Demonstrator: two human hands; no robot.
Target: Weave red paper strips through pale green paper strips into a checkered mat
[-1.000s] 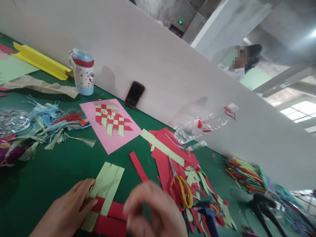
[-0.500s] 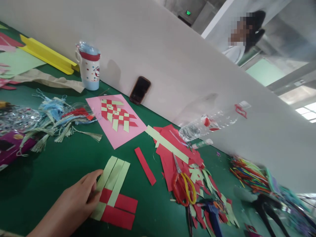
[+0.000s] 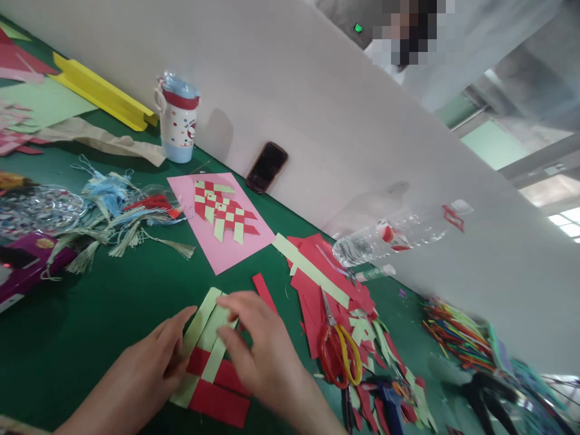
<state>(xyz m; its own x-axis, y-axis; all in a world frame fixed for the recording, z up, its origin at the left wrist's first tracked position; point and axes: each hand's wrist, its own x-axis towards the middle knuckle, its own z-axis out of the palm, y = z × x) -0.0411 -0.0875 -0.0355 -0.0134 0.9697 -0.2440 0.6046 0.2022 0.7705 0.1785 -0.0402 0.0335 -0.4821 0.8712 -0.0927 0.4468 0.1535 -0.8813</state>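
Observation:
Red and light-green paper strips woven together (image 3: 217,396) lie on the green table in front of me. At their left edge my left hand (image 3: 151,356) has curled fingers that hold them down. My right hand (image 3: 263,353) is over the right side of the weave, thumb and index finger apart near the tops of the green strips (image 3: 207,323); it covers part of the red ones. Just beyond that hand lies a loose red strip (image 3: 265,291), partly hidden. A finished red-and-green woven fish shape (image 3: 226,208) rests on pink paper (image 3: 217,257).
Scissors (image 3: 338,347) lie on red and green paper scraps (image 3: 312,302), with a blue-handled tool (image 3: 390,399) nearby. Tassels (image 3: 131,232) are at left. A cup (image 3: 179,124), phone (image 3: 267,166) and plastic bottle (image 3: 371,241) stand or lean along the wall. A person (image 3: 408,36) is beyond it.
My right hand has come into view and moved over the right side of the woven strips. The left hand keeps its hold at the left edge. The view has shifted slightly.

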